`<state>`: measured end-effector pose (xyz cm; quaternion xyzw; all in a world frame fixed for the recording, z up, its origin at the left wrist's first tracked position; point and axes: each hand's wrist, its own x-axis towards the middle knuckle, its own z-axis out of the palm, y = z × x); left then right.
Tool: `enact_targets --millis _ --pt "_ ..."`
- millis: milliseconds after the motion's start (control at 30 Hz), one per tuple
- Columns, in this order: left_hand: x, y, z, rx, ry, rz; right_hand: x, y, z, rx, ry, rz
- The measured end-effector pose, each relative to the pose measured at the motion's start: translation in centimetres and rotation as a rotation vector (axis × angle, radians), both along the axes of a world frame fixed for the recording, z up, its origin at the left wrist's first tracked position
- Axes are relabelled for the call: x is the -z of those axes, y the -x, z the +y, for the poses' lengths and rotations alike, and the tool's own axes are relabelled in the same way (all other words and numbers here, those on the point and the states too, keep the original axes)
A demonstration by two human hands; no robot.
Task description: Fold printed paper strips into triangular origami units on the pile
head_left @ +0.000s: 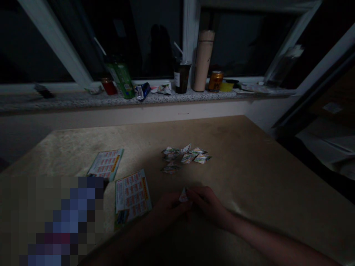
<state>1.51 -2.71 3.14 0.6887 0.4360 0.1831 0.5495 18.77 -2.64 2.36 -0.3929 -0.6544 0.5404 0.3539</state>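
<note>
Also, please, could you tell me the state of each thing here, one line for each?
Left hand: fingers closed on the small paper
Right hand: fingers closed on it too
Small paper: folded, held by both hands
Paper pieces: folded, lying grouped
Printed sheets: lying flat
Green bottle: standing upright
Cup: upright, straw in it
Flask: upright
Can: upright
Blue wrapper: crumpled

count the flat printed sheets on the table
2: the nearer sheet lies left of the left hand; the farther sheet lies beyond it, further left. Others may be hidden underneath or behind the pixelation.
</note>
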Motion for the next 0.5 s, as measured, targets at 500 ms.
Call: enact_targets --millis 500 --pt "-0.4 0.36 0.11 0.155 0.009 -0.046 0.45 0.01 0.06 -0.115 -0.085 -0.066"
